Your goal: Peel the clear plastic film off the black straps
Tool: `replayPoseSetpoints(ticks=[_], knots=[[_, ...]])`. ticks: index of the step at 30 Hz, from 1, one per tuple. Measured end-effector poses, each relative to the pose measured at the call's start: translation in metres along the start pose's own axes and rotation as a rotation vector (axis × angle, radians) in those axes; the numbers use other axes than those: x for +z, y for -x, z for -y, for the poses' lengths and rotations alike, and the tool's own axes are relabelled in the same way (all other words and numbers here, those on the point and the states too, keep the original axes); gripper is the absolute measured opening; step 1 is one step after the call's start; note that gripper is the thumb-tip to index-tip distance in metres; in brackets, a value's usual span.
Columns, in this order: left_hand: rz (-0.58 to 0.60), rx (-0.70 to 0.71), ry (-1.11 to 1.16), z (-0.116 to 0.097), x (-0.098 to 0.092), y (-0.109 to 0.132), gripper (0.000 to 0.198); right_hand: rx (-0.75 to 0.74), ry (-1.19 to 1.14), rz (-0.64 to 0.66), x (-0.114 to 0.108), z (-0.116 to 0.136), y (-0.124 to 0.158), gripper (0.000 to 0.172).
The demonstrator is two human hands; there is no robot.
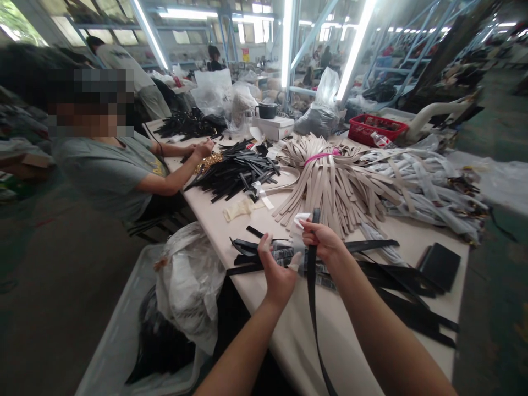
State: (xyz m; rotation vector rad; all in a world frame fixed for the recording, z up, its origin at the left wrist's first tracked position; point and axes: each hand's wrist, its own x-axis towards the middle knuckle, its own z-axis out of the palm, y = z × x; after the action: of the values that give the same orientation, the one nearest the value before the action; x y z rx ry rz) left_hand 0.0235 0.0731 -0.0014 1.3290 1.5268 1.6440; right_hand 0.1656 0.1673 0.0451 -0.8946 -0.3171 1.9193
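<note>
My right hand (324, 239) is closed around a long black strap (313, 297), which hangs down past the table edge. A white film strip (300, 220) is also at its fingertips. My left hand (278, 278) has its thumb and fingers apart, with pale coverings on the tips. It is just over a bundle of black straps, partly wrapped in printed clear plastic (284, 252). The lower end of the film comes close to my left thumb; whether they touch, I cannot tell. More black straps (396, 278) lie right of my hands.
A pink-tied bundle of beige straps (330, 181) lies beyond my hands, with plastic-wrapped straps (437, 192) to its right. Black strips (239, 170) lie before a seated co-worker (111, 170). A black block (440, 267) sits near the right edge. A plastic bin (136, 280) stands below left.
</note>
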Motion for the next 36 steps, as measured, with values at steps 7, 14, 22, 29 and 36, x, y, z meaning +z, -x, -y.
replayPoseSetpoints(ticks=[7,14,22,29,36], knots=[[0.491,-0.382,0.341,0.008,0.007,-0.021,0.033,-0.097,0.131,-0.022,0.006,0.013,-0.010,0.046],[0.682,-0.608,0.385,0.026,-0.032,0.010,0.041,-0.306,0.285,-0.152,0.012,0.073,-0.054,0.045],[0.500,-0.764,0.421,0.022,-0.024,-0.003,0.038,-0.292,0.501,-0.240,0.022,0.063,-0.038,0.028],[0.374,-0.891,0.604,0.025,-0.002,-0.012,0.040,-0.150,0.762,-0.026,-0.029,-0.052,0.058,0.046],[0.442,-0.710,0.499,0.015,0.009,0.007,0.036,-0.382,0.674,-0.373,-0.044,-0.096,0.057,0.041]])
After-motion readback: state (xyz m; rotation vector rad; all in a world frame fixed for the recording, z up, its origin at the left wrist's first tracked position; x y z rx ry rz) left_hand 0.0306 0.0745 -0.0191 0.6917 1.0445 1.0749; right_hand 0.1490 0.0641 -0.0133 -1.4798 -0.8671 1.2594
